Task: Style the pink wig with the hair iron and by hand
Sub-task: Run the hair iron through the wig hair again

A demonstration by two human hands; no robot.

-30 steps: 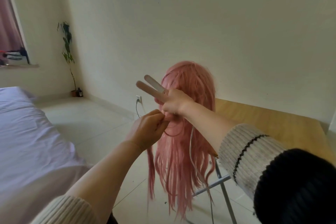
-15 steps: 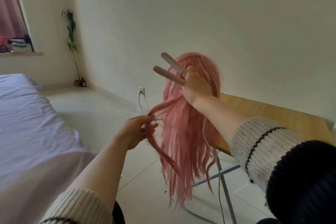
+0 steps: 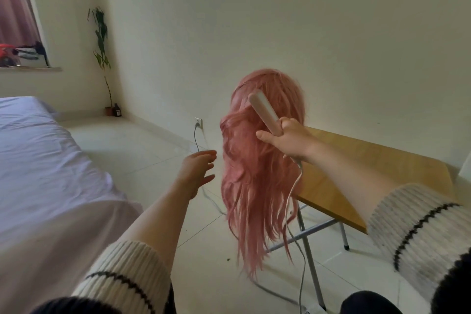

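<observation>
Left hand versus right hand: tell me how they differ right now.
The right hand grips the hair iron, raised against the pink wig; the left hand holds nothing. The left hand's fingers are spread loosely beside the hair, lower down; the right hand's are curled. Both reach from striped knit cuffs.

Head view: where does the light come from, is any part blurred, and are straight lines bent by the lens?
Head view: soft daylight enters from the window at the left, without hard shadows or glare; the left hand and the pink wig tips are slightly motion-blurred; the right hand gripping the hair iron looks sharper; wide-angle distortion bends the wall corner and bed edge.
</observation>
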